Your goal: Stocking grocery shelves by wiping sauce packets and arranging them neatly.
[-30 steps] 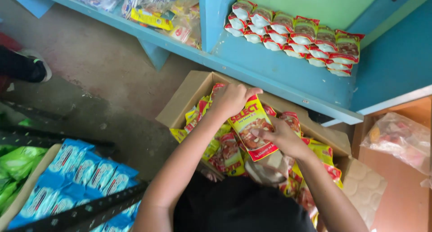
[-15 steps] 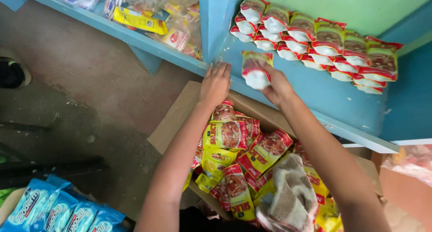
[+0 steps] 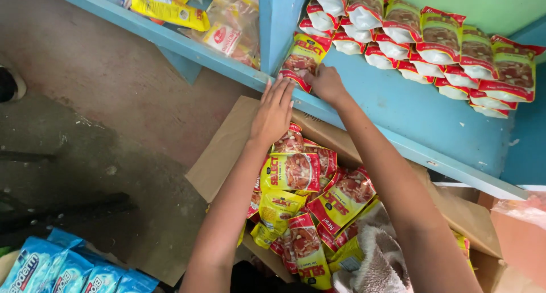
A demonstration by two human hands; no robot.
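Pinched in the right hand, a yellow-and-red sachet lay on the blue shelf beside the sachet row. Left hand, fingers spread, rested flat at the shelf edge above the cardboard box of sachets.

A yellow and red sachet with a nut picture lies tilted on the blue shelf, near its front edge, just left of the overlapping row of red and white sachets. Its lower right corner is pinched between fingers.
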